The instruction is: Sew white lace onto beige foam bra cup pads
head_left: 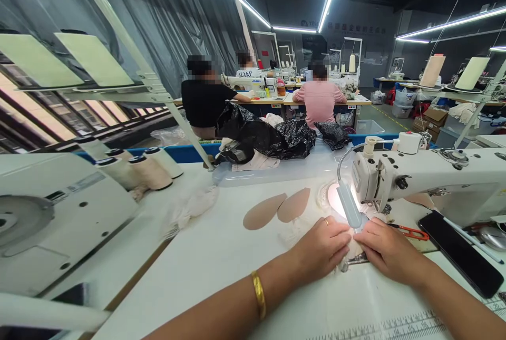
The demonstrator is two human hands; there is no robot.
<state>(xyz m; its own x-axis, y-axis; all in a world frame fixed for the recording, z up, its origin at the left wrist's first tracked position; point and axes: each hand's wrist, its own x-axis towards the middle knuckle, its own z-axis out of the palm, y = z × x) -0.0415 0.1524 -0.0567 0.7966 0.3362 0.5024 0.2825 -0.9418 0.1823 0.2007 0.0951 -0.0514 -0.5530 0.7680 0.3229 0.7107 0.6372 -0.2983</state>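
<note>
Station: white sewing table, seen from the head camera. Left hand, with a ring on one finger and a gold bangle on the wrist, lies curled and knuckles-up, fingers pressed down on a small pale, lacy piece of fabric; right hand lies flat beside it, fingers together, holding the same piece down from the other side, the two hands nearly touching. The fabric sits on the table just in front of the needle end of the white industrial sewing machine, under its small lit gooseneck lamp; most of the piece is hidden by the hands, so any stitching on it cannot be made out. Judged progress: the piece appears to be positioned at the needle, sewing of it in hand or just begun. Two tan teardrop-shaped foam pads lie apart on the table beyond the left hand, untouched, seemingly yet to be worked. Orange-handled scissors rest just right of the hands; a black phone lies farther right. Cream thread cones stand at left; black plastic bags are heaped beyond; other people sit at machines in the background
</note>
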